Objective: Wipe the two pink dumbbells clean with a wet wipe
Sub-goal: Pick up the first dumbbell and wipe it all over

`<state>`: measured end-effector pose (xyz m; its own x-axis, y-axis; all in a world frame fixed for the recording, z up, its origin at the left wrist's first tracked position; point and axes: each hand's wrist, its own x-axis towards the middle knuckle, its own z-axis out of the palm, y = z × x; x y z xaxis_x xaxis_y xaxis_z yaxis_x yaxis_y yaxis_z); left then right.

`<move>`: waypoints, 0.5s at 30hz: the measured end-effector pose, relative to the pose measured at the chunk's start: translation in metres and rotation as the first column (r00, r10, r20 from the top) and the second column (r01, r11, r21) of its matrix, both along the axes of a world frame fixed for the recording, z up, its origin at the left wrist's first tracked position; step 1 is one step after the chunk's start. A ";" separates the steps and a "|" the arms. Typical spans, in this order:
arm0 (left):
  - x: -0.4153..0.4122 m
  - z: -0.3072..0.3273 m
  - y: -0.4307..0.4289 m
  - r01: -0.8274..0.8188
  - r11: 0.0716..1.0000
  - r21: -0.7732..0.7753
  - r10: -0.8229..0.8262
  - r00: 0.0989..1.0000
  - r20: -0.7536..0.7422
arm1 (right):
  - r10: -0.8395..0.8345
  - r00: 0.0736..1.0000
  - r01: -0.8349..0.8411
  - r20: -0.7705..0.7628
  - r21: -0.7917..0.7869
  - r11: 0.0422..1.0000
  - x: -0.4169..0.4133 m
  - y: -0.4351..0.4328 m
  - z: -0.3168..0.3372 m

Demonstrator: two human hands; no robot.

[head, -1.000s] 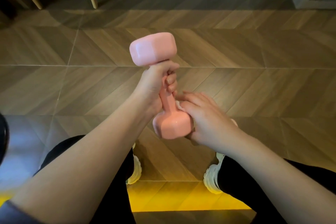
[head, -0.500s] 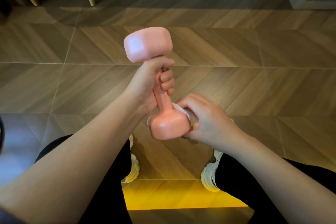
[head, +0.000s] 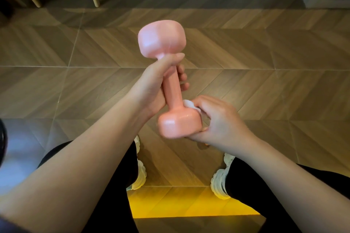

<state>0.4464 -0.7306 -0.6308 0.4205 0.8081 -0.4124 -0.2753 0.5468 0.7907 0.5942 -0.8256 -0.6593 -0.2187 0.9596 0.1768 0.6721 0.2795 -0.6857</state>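
Above the wood floor (head: 265,91), mid-frame, one dumbbell (head: 171,89) is held nearly upright in the air. The left hand (head: 151,89) curls round its handle. The right hand (head: 221,121), lower right of centre, pinches a bunched wipe (head: 188,104) against the lower head. The step looks like wiping that head. Next probably calls for turning the dumbbell to reach unwiped faces. No second dumbbell shows.

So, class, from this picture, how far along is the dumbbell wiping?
Done: nothing visibly. In hand: the left hand grips the pink dumbbell by its handle while the right hand presses the wet wipe against its lower head. Left: probably the rest of this one, plus a second dumbbell, not in view.
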 end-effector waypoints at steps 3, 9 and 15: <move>-0.001 -0.004 0.002 -0.011 0.997 -0.072 0.005 0.996 -0.087 | -0.072 0.992 0.066 0.104 0.058 0.996 0.002 0.002 0.002; 0.001 -0.009 0.001 -0.111 0.987 -0.116 0.092 0.983 -0.156 | -0.020 0.981 0.012 0.195 0.044 0.999 -0.002 0.004 0.002; 0.002 -0.015 0.000 -0.134 0.980 -0.147 0.109 0.980 -0.165 | 0.030 0.988 -0.021 0.154 -0.060 0.998 -0.004 0.002 0.007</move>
<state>0.4488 -0.7310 -0.6462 0.2438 0.7696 -0.5902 -0.2278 0.6370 0.7365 0.5898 -0.8239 -0.6525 -0.2636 0.9610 0.0835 0.7647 0.2610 -0.5892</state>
